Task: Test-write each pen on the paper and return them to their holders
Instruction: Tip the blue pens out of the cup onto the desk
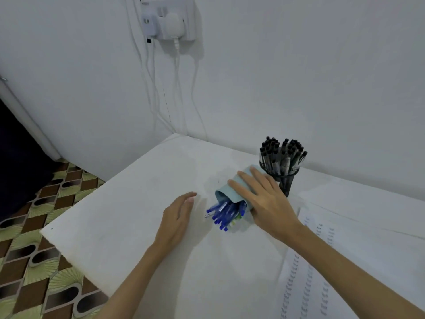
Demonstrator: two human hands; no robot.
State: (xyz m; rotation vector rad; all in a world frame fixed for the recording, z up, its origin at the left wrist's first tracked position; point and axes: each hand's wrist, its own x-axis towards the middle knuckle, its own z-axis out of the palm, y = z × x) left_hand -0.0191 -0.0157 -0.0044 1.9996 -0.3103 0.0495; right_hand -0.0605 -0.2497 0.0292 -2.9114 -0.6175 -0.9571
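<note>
Right hand [259, 199] grips tipped pale blue holder [230, 192] on white table [138, 192], blue pens [224, 215] sliding from mouth. Left hand [178, 215] open, flat beside them. Risk: pens spill, roll off edge. Black pens upright in mesh cup [284, 178]; marked paper [308, 272] right.

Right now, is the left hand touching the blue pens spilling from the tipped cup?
Apart. The head view shows bare table between the left hand and the blue pens.

pale blue holder [226, 192] tipped over – blue pens [224, 214] spilling out, black pens [282, 155] upright in mesh holder [285, 180]
</note>
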